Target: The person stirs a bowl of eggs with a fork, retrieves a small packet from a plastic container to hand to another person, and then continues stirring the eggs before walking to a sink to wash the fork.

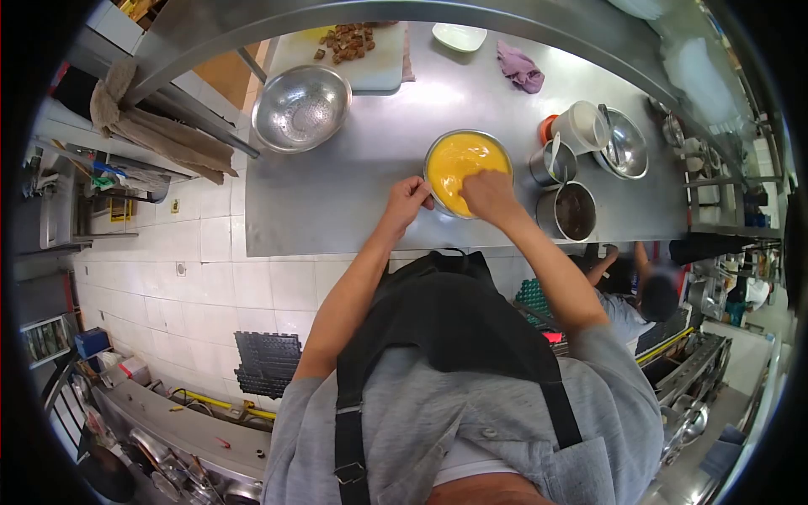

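Sitting against left fingers (418, 188), below right fingers (476, 187), yellow-filled bowl (468, 131)

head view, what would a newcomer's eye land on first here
Most likely the bright yellow mixture in the metal bowl near the middle of the metal counter, with the left hand at its rim and the right hand over it. Next, perhaps, the crumpled purple cloth toward the counter's far side, and the brown cubes on the white cutting board at the far left.
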Demonstrator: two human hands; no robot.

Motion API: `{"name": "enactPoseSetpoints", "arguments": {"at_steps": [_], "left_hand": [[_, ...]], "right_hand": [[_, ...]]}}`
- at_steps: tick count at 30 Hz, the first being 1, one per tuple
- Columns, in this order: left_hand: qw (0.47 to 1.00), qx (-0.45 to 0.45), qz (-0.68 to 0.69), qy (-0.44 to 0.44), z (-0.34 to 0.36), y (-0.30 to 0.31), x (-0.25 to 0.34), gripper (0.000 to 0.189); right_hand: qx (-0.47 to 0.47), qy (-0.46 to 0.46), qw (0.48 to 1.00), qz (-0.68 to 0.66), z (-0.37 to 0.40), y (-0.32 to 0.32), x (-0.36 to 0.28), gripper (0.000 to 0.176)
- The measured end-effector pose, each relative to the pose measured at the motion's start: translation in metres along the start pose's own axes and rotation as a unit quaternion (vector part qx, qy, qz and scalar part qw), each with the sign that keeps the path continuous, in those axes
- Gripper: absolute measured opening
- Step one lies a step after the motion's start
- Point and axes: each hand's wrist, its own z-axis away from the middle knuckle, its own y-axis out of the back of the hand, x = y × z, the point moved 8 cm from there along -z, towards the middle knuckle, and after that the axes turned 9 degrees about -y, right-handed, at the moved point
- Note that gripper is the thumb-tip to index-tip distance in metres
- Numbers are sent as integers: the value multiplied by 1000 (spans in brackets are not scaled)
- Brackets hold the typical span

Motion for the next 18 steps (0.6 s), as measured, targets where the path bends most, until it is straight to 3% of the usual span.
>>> {"name": "enactPoseSetpoints", "arguments": {"at_steps": [4, 8, 11, 14, 17, 18], "left_hand": [[1000, -4, -10, -7, 0, -1, 3, 23], [1000, 1, -17, 1, 2, -1, 8, 23], [1000, 6, -13, 12, 2, 1, 8, 23], [1000, -3, 2, 24, 0, -1, 3, 22], [999, -13, 0, 32, -1, 2, 0, 22], [999, -17, -4, 34, -1, 2, -1, 21]], "right_hand": [[46, -98, 994, -18, -58, -5, 47, 31], [17, -132, 990, 40, -27, -12, 96, 18], [-24, -66, 997, 8, 14, -7, 57, 16], [-27, 3, 1000, -6, 7, -3, 1, 15], [64, -11, 998, 10, -40, -8, 7, 16], [55, -51, 997, 0, -49, -6, 23, 15]]}}
